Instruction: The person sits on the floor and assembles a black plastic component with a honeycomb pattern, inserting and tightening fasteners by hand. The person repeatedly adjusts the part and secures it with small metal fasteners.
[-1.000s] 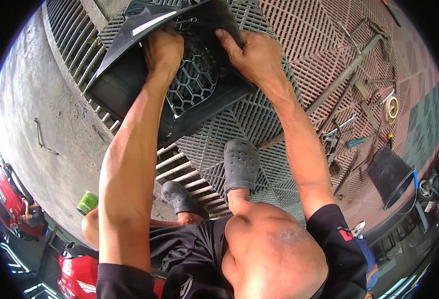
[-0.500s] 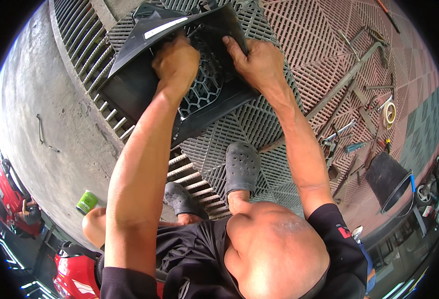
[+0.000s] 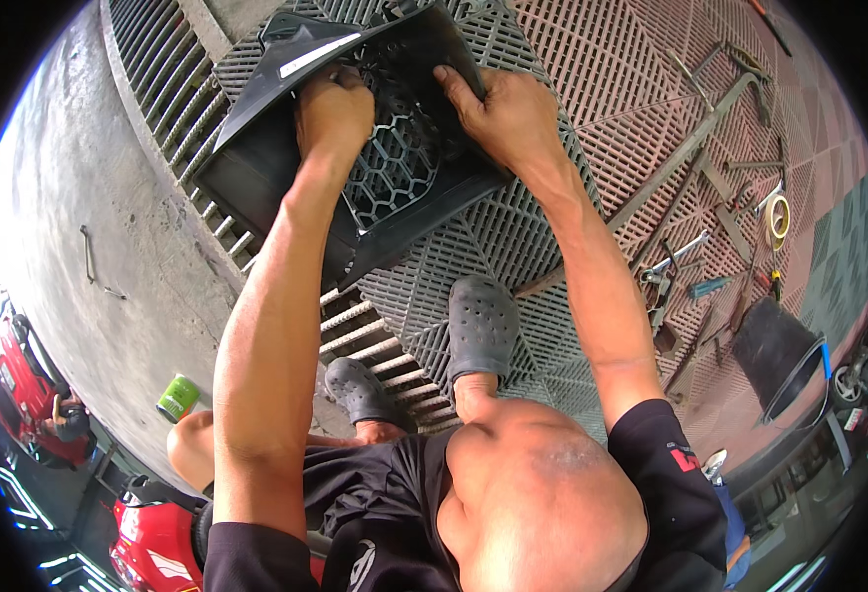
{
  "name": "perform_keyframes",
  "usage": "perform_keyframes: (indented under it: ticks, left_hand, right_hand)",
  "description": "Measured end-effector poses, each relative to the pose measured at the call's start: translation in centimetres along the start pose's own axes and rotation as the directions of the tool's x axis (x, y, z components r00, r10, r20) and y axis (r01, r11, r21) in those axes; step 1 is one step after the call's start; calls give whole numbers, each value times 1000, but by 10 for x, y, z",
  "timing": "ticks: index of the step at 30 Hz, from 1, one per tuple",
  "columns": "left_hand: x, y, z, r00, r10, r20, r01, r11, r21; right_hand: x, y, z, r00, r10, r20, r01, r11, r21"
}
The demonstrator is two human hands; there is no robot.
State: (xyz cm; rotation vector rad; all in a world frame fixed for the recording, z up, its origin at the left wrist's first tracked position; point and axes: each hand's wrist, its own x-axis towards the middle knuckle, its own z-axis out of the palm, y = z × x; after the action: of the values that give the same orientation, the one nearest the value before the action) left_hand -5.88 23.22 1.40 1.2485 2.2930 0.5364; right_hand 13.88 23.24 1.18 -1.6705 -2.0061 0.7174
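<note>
A large black plastic panel [image 3: 249,187], shaped like an open box, is tilted over the floor in front of me. A honeycomb grille [image 3: 395,163] shows inside it, and a white label [image 3: 318,56] is stuck along its upper flap. My right hand [image 3: 508,118] grips the panel's right wall, thumb on the inner face and fingers hidden behind. Inside the panel, my left hand [image 3: 335,116] is closed with curled fingers below the flap, beside the grille. Whatever it pinches, if anything, is hidden.
Grey and pink slatted tiles and a steel drain grate [image 3: 355,340] lie underneath. At right are a spanner [image 3: 686,252], a screwdriver [image 3: 710,287], a tape roll [image 3: 777,220] and a black bucket [image 3: 774,355]. A green can [image 3: 178,398] and another spanner [image 3: 87,254] are at left.
My left hand has shifted slightly left within the panel, uncovering more of the grille. My right hand keeps its hold on the wall.
</note>
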Motion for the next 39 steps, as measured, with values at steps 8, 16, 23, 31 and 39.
perform_keyframes:
  ticks: [8,16,23,31,39]
  left_hand:
    - [16,-11,22,975,-220,41,181,668,-722]
    - [51,-32,41,989,-140,-55,84,817,-571]
    - [41,-31,58,956,-14,-293,-172,781,-601]
    - [30,-31,53,962,-51,-268,-122,800,-588]
    - [26,-13,38,980,-178,-93,45,647,-761]
  right_hand:
    - [0,3,5,1000,1,11,-1,1000,30]
    - [2,0,7,1000,-13,8,13,999,36]
    - [1,4,6,1000,-9,1,9,999,33]
    - [-15,-17,-13,979,-30,-202,19,998,-58]
    - [-39,-86,34,980,175,98,-199,912,358]
